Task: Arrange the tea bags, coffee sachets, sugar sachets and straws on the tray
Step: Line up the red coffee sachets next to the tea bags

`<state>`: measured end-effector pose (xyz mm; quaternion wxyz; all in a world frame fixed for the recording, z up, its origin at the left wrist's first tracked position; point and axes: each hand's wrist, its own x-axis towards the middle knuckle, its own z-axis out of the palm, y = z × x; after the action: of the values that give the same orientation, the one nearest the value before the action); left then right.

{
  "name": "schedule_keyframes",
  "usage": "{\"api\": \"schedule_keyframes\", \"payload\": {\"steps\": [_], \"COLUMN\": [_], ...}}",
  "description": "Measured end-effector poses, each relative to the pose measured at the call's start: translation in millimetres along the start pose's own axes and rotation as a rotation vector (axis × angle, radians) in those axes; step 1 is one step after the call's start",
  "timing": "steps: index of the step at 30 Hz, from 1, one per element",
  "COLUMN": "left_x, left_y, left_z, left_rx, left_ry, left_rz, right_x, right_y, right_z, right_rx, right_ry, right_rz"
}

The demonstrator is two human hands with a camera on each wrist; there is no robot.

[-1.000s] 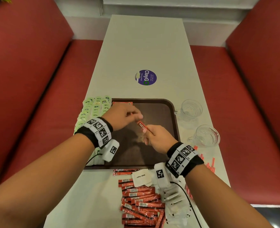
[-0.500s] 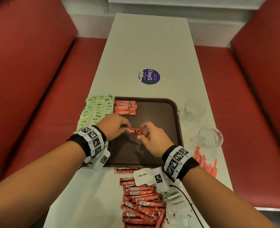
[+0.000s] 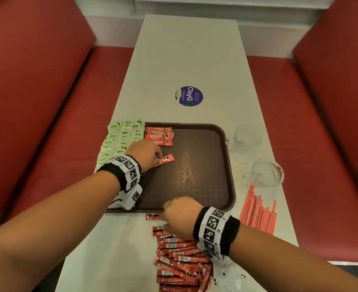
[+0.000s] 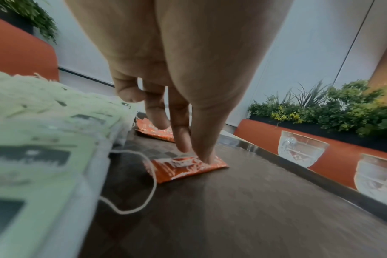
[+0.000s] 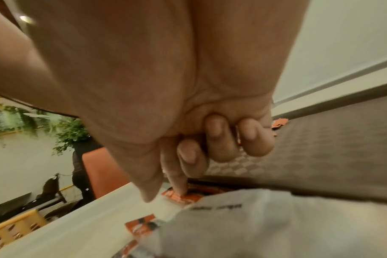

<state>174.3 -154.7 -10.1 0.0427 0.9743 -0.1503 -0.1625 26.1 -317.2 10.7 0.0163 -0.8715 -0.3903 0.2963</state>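
A brown tray (image 3: pixel 216 186) lies mid-table with three red coffee sachets (image 3: pixel 158 135) lined up in its far left corner. My left hand (image 3: pixel 160 160) pinches one end of another coffee sachet (image 3: pixel 167 159), which lies flat on the tray just below that row; the left wrist view shows thumb and forefinger on the sachet (image 4: pixel 188 165). My right hand (image 3: pixel 162 217) is at the tray's near edge. Its forefinger touches a loose sachet (image 5: pixel 181 197) on the table, with the thumb beside it and the other fingers curled. Under that hand spreads a pile of coffee sachets (image 3: pixel 180 260).
Green tea bags (image 3: pixel 121 142) lie in rows along the tray's left side. White sugar sachets (image 3: pixel 226 275) lie under my right wrist. Red straws (image 3: pixel 258 211) and two glass cups (image 3: pixel 247 138) (image 3: pixel 266 171) stand right of the tray. Red benches flank the table.
The sachet held between both hands is now in the left hand alone, laid on the tray. The right hand has drawn back to the loose sachets at the tray's near edge.
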Motion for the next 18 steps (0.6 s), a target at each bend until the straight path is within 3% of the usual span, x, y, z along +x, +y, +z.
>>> {"api": "schedule_keyframes", "payload": {"steps": [4,13,18], "left_x": [6,36,30], "left_y": [2,2,4], "left_z": [-1,-18,-17], "left_rx": [0.034,0.084,0.067], "left_ry": [-0.067,-0.046,0.051], "left_rz": [-0.017,-0.066,-0.071], "right_x": [-3,-7,-10], "right_y": [-10,-13,-16], "right_z": [8,6,8], "right_rx": [-0.07,-0.087,-0.11], "right_ry": [-0.025,-0.002,-0.021], "right_rz": [0.026,0.028,0.07]}}
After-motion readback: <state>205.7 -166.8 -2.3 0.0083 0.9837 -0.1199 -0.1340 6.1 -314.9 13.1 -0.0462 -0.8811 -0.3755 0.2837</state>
